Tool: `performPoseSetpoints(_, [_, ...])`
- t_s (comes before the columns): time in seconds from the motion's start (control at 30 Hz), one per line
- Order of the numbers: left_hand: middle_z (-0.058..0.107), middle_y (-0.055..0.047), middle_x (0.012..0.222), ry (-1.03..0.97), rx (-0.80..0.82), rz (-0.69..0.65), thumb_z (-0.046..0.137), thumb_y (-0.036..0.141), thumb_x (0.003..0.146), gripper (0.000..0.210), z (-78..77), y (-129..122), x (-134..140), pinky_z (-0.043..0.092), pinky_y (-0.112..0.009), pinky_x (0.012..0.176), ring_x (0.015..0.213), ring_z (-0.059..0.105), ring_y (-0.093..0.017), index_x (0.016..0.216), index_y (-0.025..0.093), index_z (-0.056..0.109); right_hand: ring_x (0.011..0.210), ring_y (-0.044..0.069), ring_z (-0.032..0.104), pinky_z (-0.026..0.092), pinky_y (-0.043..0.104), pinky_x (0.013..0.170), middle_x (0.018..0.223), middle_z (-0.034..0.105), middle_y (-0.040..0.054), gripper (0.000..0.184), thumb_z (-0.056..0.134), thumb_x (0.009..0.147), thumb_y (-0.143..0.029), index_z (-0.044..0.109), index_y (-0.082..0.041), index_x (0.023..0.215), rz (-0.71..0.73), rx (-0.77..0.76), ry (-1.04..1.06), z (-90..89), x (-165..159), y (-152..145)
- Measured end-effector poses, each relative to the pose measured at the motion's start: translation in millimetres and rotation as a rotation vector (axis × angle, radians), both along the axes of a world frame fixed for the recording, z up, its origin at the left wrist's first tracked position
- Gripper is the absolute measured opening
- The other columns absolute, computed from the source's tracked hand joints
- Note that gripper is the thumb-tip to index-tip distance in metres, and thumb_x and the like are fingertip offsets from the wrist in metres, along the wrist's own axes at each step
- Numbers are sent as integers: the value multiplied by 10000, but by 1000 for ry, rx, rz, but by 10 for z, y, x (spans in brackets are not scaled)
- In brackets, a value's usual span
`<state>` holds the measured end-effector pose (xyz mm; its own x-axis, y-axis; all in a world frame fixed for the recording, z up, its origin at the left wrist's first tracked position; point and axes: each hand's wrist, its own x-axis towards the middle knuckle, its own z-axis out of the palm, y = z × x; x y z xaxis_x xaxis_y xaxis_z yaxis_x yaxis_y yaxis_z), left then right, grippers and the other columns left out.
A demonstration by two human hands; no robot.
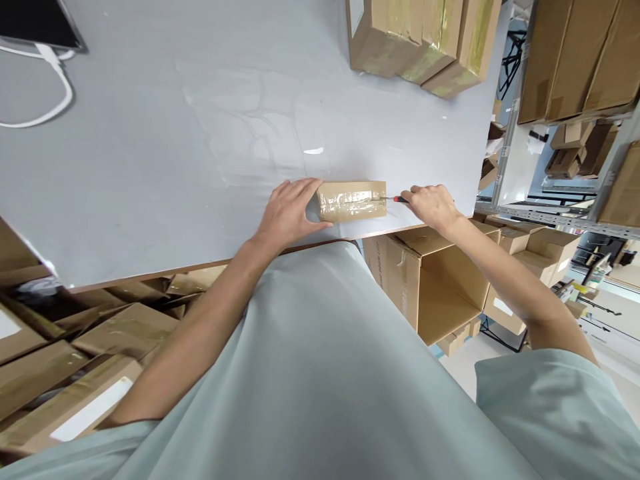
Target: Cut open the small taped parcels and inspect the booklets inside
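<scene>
A small cardboard box with shiny clear tape along its top lies near the front edge of the table. My left hand grips its left end, fingers at the far corner and thumb along the near side. My right hand is closed around a small knife with a red and dark handle. The knife's thin blade points left and meets the tape at the box's right end, in line with the middle seam. Most of the handle is hidden in my fingers.
Taped boxes stand at the back right of the grey table. A dark-screened device with a white cable is at far left. An open carton stands below the right edge; several boxes lie below left. Shelving holds cartons at right.
</scene>
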<state>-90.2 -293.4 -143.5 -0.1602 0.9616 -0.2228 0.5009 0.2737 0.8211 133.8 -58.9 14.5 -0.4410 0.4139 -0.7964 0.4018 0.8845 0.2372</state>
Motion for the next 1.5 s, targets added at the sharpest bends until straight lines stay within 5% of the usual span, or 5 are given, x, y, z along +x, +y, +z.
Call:
performPoseSetpoints(0.27, [581,-103,1667,-7,6,-8,808,651,863,896,20,-2,-16,352,-623,1353,1558,519,-419,1633,333,478,939,287,745,402,376,768,1216,815,164,482,363,1198,-463,747,-240,1385,-82,79,64,270,210,-73])
performPoseSetpoints(0.5, [533,-119,1709,25,-19,-23,864,498,845,937,7,16,24,349,-597,1352,1584,488,-425,1660,309,443,956,271,762,418,360,789,1206,815,126,492,346,1211,-488,733,-276,1427,-86,-116,125,-24,-238,-404])
performPoseSetpoints(0.9, [552,-107,1691,11,-37,-12,875,454,839,939,3,16,20,334,-568,1350,1576,495,-409,1666,313,451,1073,279,782,445,337,799,1270,785,200,466,399,1099,-8,681,-138,1447,45,-78,-15,-126,-426,-444])
performPoseSetpoints(1.23, [594,-99,1664,-7,10,-17,885,449,825,901,-1,46,72,321,-573,1357,1542,548,-398,1629,321,500,992,262,765,379,336,730,1215,793,175,393,384,1176,-174,703,-173,1406,11,9,-57,47,209,-131])
performPoseSetpoints(1.5, [588,-71,1677,-9,-12,34,912,595,830,935,-192,-317,-264,425,-569,1316,1541,545,-406,1641,335,523,897,224,734,447,306,719,1136,818,111,496,398,1180,-489,757,-219,1390,-224,-129,533,-74,706,-262])
